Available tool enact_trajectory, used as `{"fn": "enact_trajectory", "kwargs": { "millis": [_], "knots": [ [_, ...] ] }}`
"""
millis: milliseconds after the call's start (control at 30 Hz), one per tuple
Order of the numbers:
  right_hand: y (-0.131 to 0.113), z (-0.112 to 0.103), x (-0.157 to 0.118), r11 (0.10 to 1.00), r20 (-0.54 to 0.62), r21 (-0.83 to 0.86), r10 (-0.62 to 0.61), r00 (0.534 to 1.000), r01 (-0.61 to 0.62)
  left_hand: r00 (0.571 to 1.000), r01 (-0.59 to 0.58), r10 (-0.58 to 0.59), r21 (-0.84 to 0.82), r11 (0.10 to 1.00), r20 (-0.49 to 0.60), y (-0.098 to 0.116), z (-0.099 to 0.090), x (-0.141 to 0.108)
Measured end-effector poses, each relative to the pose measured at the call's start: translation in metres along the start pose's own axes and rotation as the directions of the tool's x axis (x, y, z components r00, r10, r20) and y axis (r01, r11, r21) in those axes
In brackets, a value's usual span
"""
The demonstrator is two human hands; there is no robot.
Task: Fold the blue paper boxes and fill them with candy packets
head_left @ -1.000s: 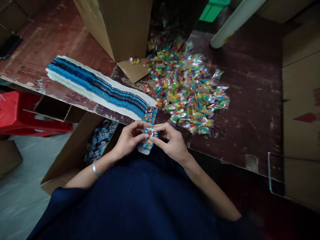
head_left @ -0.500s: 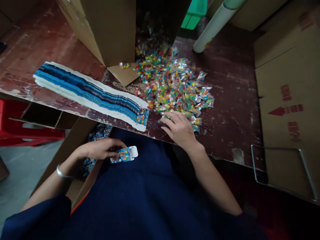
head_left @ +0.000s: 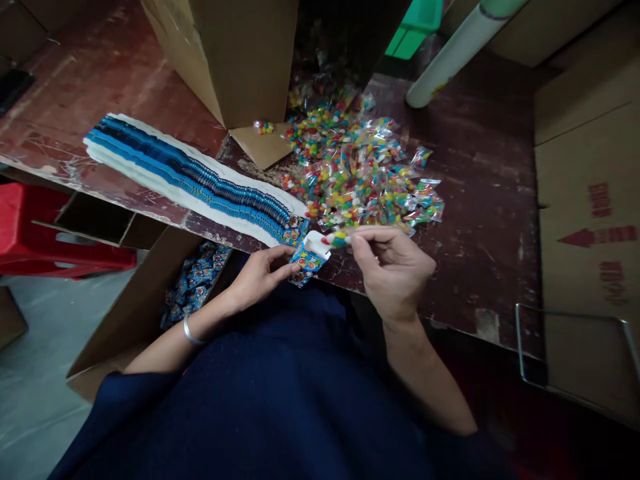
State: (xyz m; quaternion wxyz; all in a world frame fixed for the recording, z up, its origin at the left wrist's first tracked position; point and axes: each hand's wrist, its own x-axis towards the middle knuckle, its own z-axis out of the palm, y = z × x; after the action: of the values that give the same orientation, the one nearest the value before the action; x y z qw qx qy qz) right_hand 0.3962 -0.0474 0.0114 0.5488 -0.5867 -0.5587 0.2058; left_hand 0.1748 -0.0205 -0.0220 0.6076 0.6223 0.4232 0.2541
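My left hand [head_left: 265, 273] grips a small blue printed candy box [head_left: 307, 260] between thumb and fingers, its white end flap standing open toward the right. My right hand [head_left: 393, 267] pinches a small clear bag of colourful candy [head_left: 338, 239], whose far end is right at the box's open mouth. Beyond my hands lies a heap of similar candy bags [head_left: 360, 173] on the dark red table. A long overlapping row of flat blue-and-white cartons [head_left: 195, 180] runs along the table's front edge, its near end beside the held box.
A large cardboard box [head_left: 245, 60] stands behind the heap. Below the table edge, an open carton [head_left: 115, 320] holds many blue packets [head_left: 193, 283]. A red stool [head_left: 30, 233] is at left, a white post [head_left: 445, 60] behind, and a printed carton [head_left: 590, 200] at right.
My right hand has lifted a candy bag from the heap and brought it to the box. My left hand has raised the box rightward and up, toward the table edge.
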Motion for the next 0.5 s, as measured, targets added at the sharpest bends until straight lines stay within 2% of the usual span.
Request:
{"fn": "enact_trajectory", "kwargs": {
  "millis": [67, 167, 233, 333, 400, 500],
  "knots": [
    [-0.005, 0.003, 0.000, 0.999, 0.099, -0.041, -0.017, 0.995, 0.021, 1.000, -0.003, 0.002, -0.024, 1.000, -0.019, 0.001, 0.003, 0.000],
    [-0.003, 0.007, 0.001, 0.980, 0.196, -0.136, -0.118, 0.973, 0.147, 0.997, -0.027, 0.020, -0.105, 0.994, -0.068, 0.002, 0.007, -0.002],
    [0.000, 0.010, -0.002, 0.981, 0.242, -0.101, -0.138, 0.961, 0.166, 0.990, -0.074, 0.049, -0.194, 0.978, -0.129, 0.004, 0.010, -0.003],
    [0.007, 0.014, -0.015, 0.999, 0.251, 0.038, -0.005, 0.968, -0.004, 0.973, -0.154, 0.096, -0.284, 0.947, -0.208, 0.007, 0.015, -0.005],
    [0.012, 0.019, -0.026, 0.989, 0.228, 0.096, 0.086, 0.970, -0.111, 0.973, -0.168, 0.110, -0.305, 0.938, -0.201, 0.008, 0.016, -0.006],
    [0.017, 0.025, -0.037, 0.985, 0.186, 0.126, 0.094, 0.978, -0.118, 0.985, -0.139, 0.095, -0.339, 0.930, -0.144, 0.007, 0.018, -0.006]
  ]
}}
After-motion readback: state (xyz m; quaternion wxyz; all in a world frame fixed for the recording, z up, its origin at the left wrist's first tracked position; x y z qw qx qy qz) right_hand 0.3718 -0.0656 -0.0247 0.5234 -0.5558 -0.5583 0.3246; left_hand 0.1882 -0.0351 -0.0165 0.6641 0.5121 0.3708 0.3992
